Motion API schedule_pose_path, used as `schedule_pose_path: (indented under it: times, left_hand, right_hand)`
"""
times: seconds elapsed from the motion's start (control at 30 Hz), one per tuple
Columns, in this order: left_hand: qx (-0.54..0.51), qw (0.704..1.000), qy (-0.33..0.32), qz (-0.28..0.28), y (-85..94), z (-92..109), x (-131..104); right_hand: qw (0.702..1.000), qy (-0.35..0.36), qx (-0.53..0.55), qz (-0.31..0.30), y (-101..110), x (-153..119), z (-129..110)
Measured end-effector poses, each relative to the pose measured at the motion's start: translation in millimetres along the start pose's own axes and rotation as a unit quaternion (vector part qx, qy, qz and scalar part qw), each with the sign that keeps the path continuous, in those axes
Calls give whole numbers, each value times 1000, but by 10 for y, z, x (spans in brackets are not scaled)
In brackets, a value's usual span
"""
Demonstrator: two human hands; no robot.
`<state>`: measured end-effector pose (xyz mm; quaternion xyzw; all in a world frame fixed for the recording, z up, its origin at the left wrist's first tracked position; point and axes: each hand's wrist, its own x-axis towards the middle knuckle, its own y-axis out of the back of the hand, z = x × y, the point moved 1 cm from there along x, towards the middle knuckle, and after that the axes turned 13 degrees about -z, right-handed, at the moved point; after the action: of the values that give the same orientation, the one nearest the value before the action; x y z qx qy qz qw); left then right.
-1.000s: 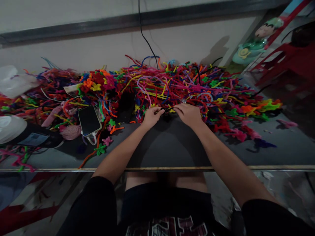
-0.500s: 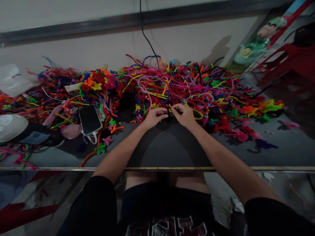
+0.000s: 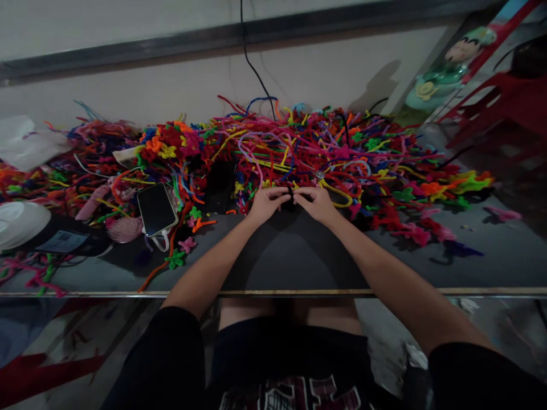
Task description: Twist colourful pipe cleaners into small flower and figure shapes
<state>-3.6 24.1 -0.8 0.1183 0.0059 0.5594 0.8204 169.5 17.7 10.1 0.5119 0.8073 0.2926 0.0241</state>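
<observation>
Left hand (image 3: 269,205) and right hand (image 3: 316,204) apparently both pinching a small dark piece (image 3: 291,195), material unclear, at near edge of multicoloured fuzzy-stem heap (image 3: 325,151); fine shaping likely, next move calls for steady hands

Craft wkshop, prob.: tbl (image 3: 294,262) heaped w/ multicol. fuzzy stems (image 3: 314,150), flowers (image 3: 175,259).

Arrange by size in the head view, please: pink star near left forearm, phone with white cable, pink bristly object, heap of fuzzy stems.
1. Heap of fuzzy stems
2. Phone with white cable
3. Pink bristly object
4. Pink star
</observation>
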Motion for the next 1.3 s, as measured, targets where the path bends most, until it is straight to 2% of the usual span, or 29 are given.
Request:
schedule_pose_path:
  times: [0.3,0.37,0.43,0.5,0.53,0.6,0.7,0.8,0.9,1.0,1.1,1.2,1.3]
  left_hand:
    - [25,999,-13,-46,1,38,-11]
    - [72,996,-41,-13,6,86,-47]
    - [155,982,-92,58,41,158,-98]
    - [261,949,-143,106,102,224,-142]
    - [313,930,-163,103,136,245,-154]
    - [394,897,-195,47,193,257,-160]
    - [444,861,-242,-52,228,238,-157]
    - [448,848,-263,-105,222,242,-175]
    - [454,843,-252,-136,229,285,-207]
    - [454,844,-241,-153,256,339,-226]
    - [464,836,-245,-161,264,377,-221]
    - [502,811,-254,-164,231,391,-199]
    - [544,783,-253,-167,161,393,-177]
  right_hand:
    - [998,-29,51,14,36,24,9]
    - [998,-27,49,15,51,33,32]
    - [998,-24,53,10,65,39,41]
    - [997,-25,71,-19,73,42,33]
    - [995,-26,85,-41,75,44,25]
    - [988,-28,117,-94,79,46,3]
    - [973,-34,156,-167,94,48,-19]
    - [960,-39,173,-215,126,40,-15]
    - [953,-58,178,-237,162,24,1]
    - [952,-76,172,-241,190,16,5]
    - [959,-66,155,-228,203,24,-10]
    - [968,-50,126,-210,184,23,-37]
    - [984,-32,67,-160,136,-10,-81]
